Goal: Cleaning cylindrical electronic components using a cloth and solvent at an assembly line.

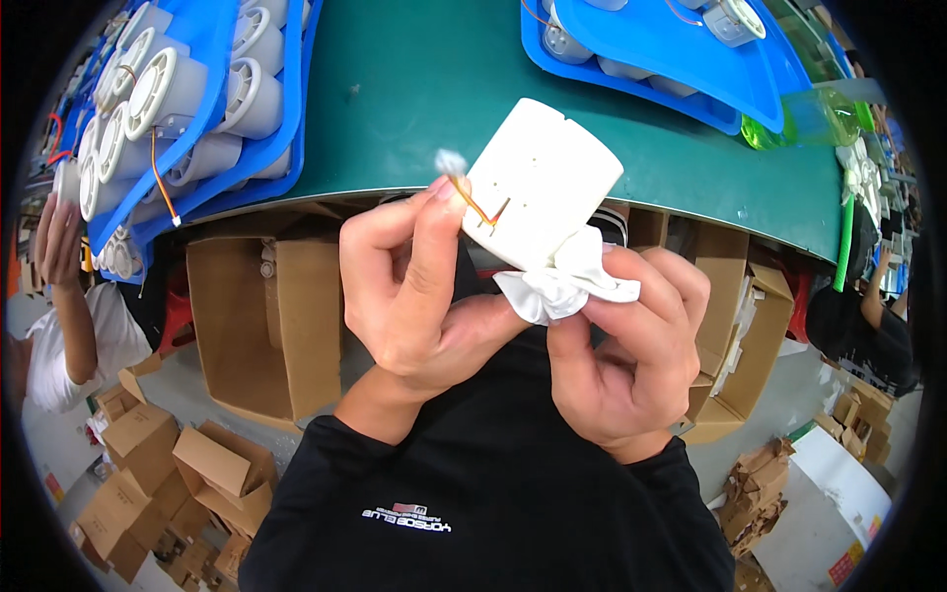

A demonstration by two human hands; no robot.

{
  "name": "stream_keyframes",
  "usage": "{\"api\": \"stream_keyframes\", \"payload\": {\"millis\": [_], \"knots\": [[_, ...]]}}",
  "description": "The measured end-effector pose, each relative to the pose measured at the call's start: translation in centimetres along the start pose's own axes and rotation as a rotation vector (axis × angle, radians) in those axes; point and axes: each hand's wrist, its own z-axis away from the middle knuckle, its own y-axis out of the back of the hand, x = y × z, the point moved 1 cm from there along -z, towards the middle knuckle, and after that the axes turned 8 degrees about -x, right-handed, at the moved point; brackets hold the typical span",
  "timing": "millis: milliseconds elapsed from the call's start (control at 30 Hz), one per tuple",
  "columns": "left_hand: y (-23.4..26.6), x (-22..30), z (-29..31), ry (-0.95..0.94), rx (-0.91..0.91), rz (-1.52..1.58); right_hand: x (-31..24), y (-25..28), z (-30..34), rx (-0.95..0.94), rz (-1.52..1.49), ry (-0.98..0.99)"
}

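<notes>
A white, cup-shaped plastic housing (552,183) is held up tilted above the table's near edge. My left hand (404,281) is closed, its thumb and forefinger pinching the housing's left edge beside a thin orange-brown wire (477,205). The wire comes out of the housing's wall and ends in a small pale connector, blurred, above those fingertips. With thumb and fingers closed, my right hand (636,340) grips a bunched white cloth (564,284) against the housing's lower end. Other left fingers reach under the cloth, partly hidden by it.
Blue trays (301,99) stacked with similar white housings (168,91) stand at the left of the green table (414,89). More blue trays (671,64) and a green bottle (814,118) lie at the right. Cardboard boxes (311,331) stand below the edge; people work at both sides.
</notes>
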Motion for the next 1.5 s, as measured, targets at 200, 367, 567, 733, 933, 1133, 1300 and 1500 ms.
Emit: {"api": "stream_keyframes", "payload": {"millis": [200,367,567,733,933,1133,1300,1500], "knots": [[0.0,-0.3,0.3,-0.041,0.015,-0.023,-0.4,0.6,0.3,-0.156,-0.099,-0.015],[-0.2,-0.2,0.2,-0.042,0.04,0.033,-0.6,0.3,0.1,-0.065,-0.006,-0.021],[-0.7,-0.7,0.2,0.045,0.027,0.008,0.4,0.4,-0.6,-0.157,-0.203,-0.057],[-0.9,-1.0,-0.5,0.237,0.055,0.44,0.9,1.7,-0.4,-0.186,-0.484,-0.109],[-0.4,-0.9,-0.7,0.314,-0.04,0.582,1.9,2.5,0.2,-0.097,-0.474,-0.151],[-0.3,-0.7,-1.0,0.432,-0.062,0.755,3.0,2.6,0.7,-0.064,-0.484,-0.138],[-0.5,-0.5,-1.1,0.498,-0.103,0.872,3.3,3.4,0.1,-0.051,-0.321,-0.063],[-0.4,-0.6,-1.1,0.457,-0.331,0.714,2.5,2.3,-2.1,-0.304,0.024,0.335]]}}
